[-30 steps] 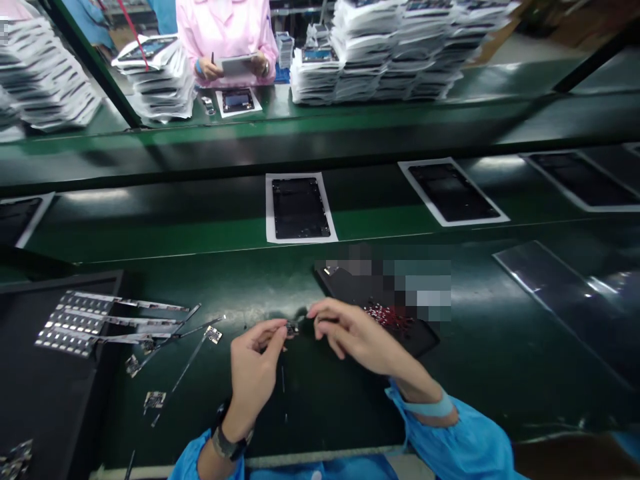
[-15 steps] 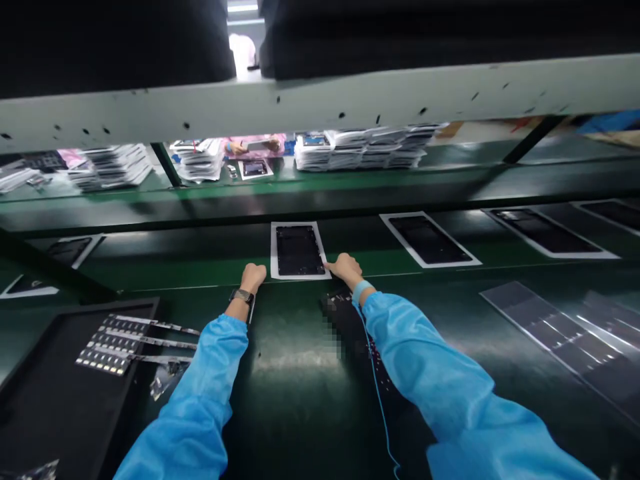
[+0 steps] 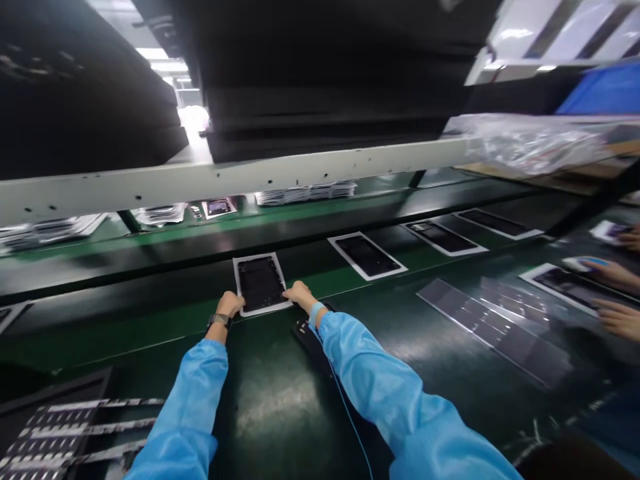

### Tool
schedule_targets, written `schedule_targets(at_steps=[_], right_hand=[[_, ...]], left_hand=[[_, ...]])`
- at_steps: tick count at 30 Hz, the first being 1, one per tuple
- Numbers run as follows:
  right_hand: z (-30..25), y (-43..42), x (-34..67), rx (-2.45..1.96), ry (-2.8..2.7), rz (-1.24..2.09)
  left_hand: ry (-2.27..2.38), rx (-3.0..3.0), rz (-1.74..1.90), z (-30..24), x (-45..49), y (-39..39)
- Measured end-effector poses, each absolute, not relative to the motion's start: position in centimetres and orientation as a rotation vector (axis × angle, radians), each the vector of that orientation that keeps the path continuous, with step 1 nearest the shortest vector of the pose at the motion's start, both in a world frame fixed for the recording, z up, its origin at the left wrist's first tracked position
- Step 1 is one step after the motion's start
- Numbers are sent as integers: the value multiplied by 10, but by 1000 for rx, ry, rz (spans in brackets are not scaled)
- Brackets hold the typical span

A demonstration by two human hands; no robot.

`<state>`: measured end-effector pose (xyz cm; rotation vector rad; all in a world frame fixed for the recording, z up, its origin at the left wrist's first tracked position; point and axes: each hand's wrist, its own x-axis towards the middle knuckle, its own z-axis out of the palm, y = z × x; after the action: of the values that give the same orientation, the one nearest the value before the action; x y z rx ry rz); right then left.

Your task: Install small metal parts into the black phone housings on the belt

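Observation:
A black tablet-like panel [image 3: 261, 283] lies on a white sheet [image 3: 266, 310] on the green line. My left hand [image 3: 229, 305], with a dark watch at the wrist, is closed at the sheet's lower left corner. At the lower right edge, my right hand [image 3: 300, 295] is closed in a pinch on the same sheet. A light blue wrist band with a cord [image 3: 350, 417] runs from my right wrist. Partly hidden under my right forearm is a dark object [image 3: 307, 333] with small pale marks.
More black panels on white sheets [image 3: 367, 257] lie along the line to the right. Clear plastic sheets [image 3: 480, 320] rest on the bench. Strips of small parts [image 3: 55, 427] sit over a black tray [image 3: 100, 383] at left. A co-worker's hands [image 3: 617, 293] are at far right.
My view has swung to the right, bringing the co-worker's hands in. My left hand has closed in on the white sheet's left corner. The right hand stays at the right edge.

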<state>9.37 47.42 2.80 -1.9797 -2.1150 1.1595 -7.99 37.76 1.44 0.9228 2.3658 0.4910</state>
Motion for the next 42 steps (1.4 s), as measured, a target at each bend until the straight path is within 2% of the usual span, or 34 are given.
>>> schedule_targets(at_steps=[5,11,13,17,21,27,33,36,39,42], right_hand=[[45,456,123,-1748,-2070,1352],[34,346,208,-1430,-2092,1479],[22,309,237,-1293,-2079,1457],[2,266,270,-1336,-2227,1262],[-6,257,272,-1351,-2339,845],[-23,261,251,-1357,-2461,545],[-36,268,241,-1404,-2407,533],[-37,270,240,-1432,-2351,521],[-36,271,237,-1429,-2304,595],[-32,273,237,-1408,-2197,745]], left_hand=[[2279,961,591,39,-72,341],[2159,957,735,32,-12,207],[2175,940,800,24,17,166],[2265,880,787,9,54,124],[2302,764,837,5,58,109],[2163,485,1265,39,37,96],[1897,604,1370,96,30,129],[1841,566,1623,118,24,147],[1723,492,1913,117,19,164],[1547,424,1907,87,25,180]])
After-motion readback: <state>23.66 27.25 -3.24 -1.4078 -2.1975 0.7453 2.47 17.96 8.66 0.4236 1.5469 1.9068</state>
